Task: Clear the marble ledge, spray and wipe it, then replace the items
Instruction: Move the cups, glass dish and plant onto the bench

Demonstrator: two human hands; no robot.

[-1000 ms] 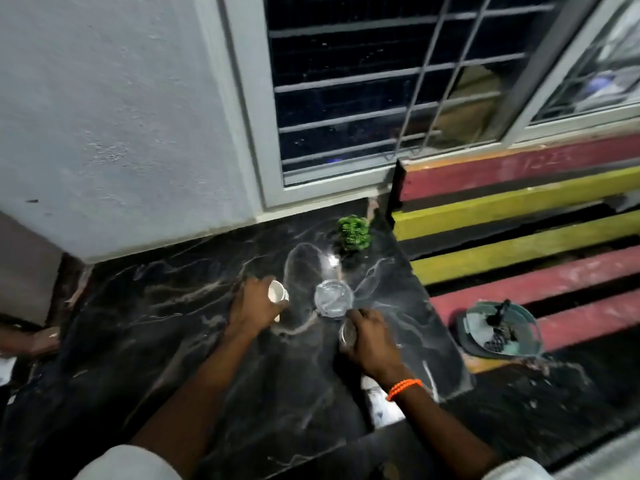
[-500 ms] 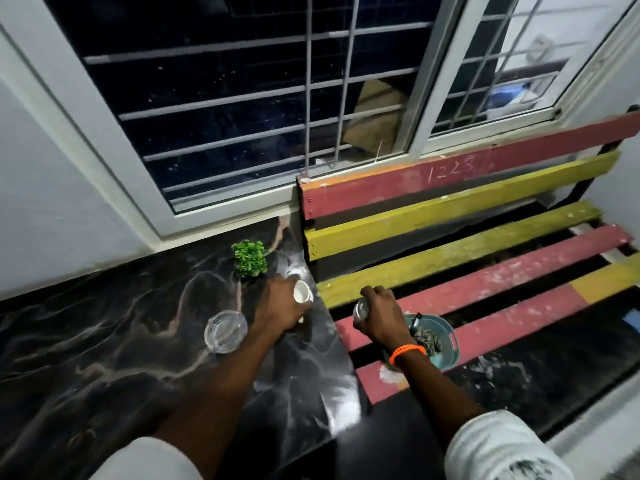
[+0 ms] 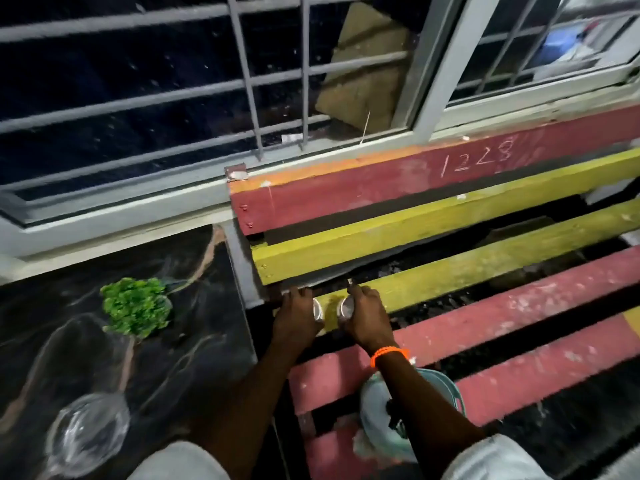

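Both hands side by side over yellow slat (image 3: 450,271) of bench, left hand (image 3: 294,318) curled round small white cup (image 3: 318,311), right hand (image 3: 365,318) round small metal cup (image 3: 346,307); green plant (image 3: 135,310), glass bowl (image 3: 86,433) left behind on marble ledge (image 3: 194,341), nearer left hand.

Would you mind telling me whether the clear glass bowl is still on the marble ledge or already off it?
On. The clear glass bowl sits on the dark marble ledge, near the green plant, untouched by either hand.
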